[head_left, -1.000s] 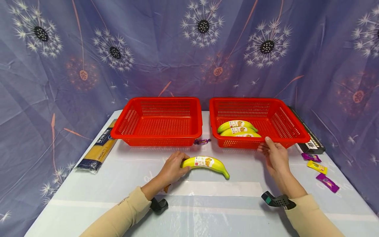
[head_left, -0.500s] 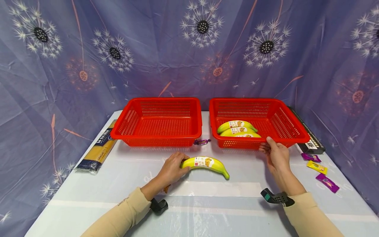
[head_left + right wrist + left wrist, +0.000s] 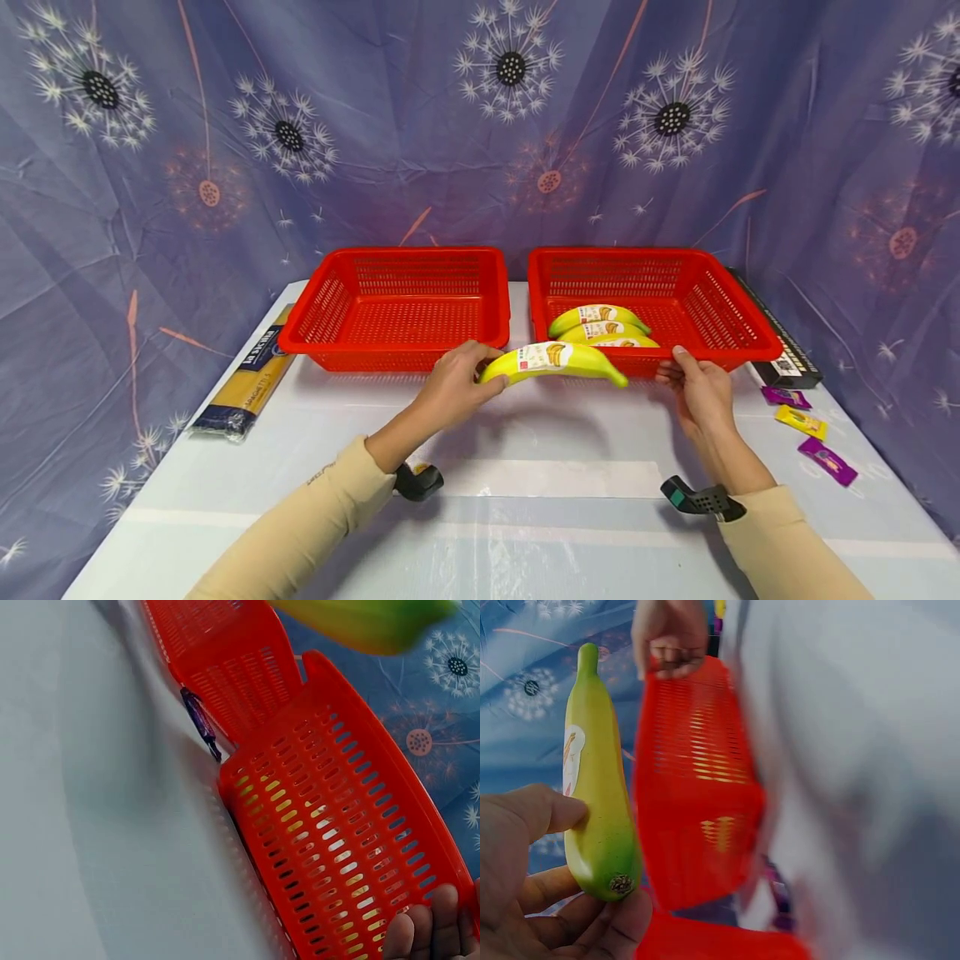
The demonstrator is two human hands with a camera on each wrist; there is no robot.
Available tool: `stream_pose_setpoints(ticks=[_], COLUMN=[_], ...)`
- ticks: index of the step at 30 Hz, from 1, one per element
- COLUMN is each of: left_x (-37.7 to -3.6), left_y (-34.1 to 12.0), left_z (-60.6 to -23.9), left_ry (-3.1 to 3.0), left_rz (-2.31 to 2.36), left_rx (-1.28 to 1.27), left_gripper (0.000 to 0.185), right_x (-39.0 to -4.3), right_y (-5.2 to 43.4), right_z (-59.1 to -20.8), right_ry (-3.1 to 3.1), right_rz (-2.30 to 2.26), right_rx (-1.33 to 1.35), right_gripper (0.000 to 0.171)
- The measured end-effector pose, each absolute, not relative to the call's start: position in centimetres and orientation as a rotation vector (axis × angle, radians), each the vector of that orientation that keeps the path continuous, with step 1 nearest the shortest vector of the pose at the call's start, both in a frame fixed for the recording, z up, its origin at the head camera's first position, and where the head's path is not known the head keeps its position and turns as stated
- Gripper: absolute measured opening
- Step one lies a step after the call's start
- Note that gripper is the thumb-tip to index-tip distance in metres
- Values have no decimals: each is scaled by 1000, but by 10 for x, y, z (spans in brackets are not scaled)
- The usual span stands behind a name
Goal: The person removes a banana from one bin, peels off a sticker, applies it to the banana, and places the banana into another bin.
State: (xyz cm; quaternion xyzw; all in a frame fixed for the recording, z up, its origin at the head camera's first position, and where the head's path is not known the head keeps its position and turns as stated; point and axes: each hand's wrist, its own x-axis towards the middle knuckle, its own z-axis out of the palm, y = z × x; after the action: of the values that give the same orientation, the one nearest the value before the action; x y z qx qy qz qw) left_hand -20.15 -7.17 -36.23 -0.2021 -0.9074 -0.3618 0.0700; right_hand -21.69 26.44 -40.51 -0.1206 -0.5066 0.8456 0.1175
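My left hand (image 3: 455,385) grips a yellow-green banana (image 3: 553,362) by its stem end and holds it in the air, just before the front rim of the right red basket (image 3: 738,329). The left wrist view shows the same banana (image 3: 594,780) between thumb and curled fingers of the left hand (image 3: 544,889). Two more bananas (image 3: 600,325) lie inside that basket. My right hand (image 3: 693,385) holds the basket's front rim, and its fingertips (image 3: 427,930) show against the mesh wall (image 3: 337,825). The left red basket (image 3: 401,308) holds nothing that I can see.
A spaghetti packet (image 3: 251,375) lies at the table's left edge. A purple candy (image 3: 512,359) sits between the baskets. Several small candy packets (image 3: 802,421) and a black box (image 3: 780,350) lie to the right of the right basket. A patterned cloth hangs behind.
The left hand has lifted the banana off the table and carried it up and to the right, toward the right basket. The right hand has stayed on the basket rim.
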Motion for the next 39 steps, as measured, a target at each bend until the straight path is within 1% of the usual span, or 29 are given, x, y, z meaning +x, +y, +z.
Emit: stream_pose_setpoints(ticks=[4,8,11,17,21,25,30,39], left_x=[-220,-240,-253,-278,-291,-301,-309,-312], left_y=[-51,-27,-10,22,38,48,57,71], left_z=[-343,-334,-332,-333,-334,-336,-341,-350], left_ry=[-2699,-2724,-2750,-2797,-2830,-2876,-2899,-2947], left_rz=[-1075,-1143,-1159,-1029,-909,-808,-650,-399], left_rx=[-652,-639,-604,-574,-557,-548,-555,-564], left_gripper=[31,31,32,33,32,30,26,25], right_x=[-216,-217,-216,-215,-215,-216,-216,-216], right_y=[265,265,265,265,266,266,265,266], right_z=[-406,-406,-406,-407,-407,-407,-406,-406], right_ry=[-1491,-1494,-1516,-1545,-1563,-1569,-1572,-1569], right_rz=[2477,2461,2444,2431,2416,2405,2403,2411], right_rx=[-336,-355,-382,-409,-412,-403,-409,-426], right_gripper=[20,19,21,25,22,20,21,23])
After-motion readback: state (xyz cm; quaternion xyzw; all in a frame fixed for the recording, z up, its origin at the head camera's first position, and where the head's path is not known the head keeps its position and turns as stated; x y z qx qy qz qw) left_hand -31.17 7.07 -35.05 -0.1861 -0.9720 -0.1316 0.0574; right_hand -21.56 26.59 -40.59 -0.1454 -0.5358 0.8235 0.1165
